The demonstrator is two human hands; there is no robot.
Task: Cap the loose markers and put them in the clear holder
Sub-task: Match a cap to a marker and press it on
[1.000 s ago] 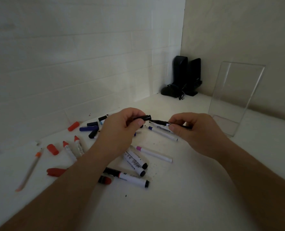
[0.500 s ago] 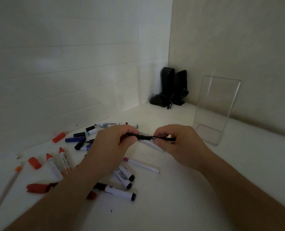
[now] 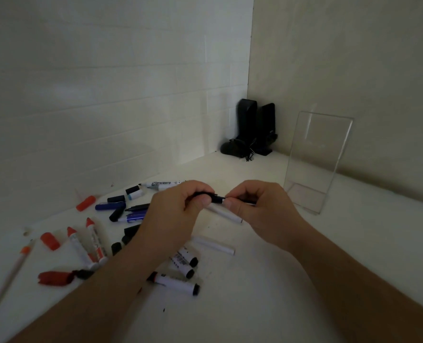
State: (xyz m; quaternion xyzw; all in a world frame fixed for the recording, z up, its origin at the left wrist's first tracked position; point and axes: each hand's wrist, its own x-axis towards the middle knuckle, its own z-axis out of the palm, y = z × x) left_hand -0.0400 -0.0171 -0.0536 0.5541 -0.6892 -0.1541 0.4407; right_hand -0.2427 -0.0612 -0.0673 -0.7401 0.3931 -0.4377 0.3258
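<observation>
Markers point(image 3: 173, 283) lie loose on the white desk point(image 3: 267, 305) while both hands, left point(image 3: 178, 214) and right point(image 3: 257, 209), pinch one thin black marker point(image 3: 216, 199) between them just above it, near the clear holder point(image 3: 314, 164) standing upright at right.

A white tabletop point(image 3: 267, 305) carries scattered markers point(image 3: 173, 284) and loose red caps point(image 3: 50, 240) on its left half. A clear holder point(image 3: 315, 167) stands upright at the right, near black speakers point(image 3: 253, 129) in the corner.
</observation>
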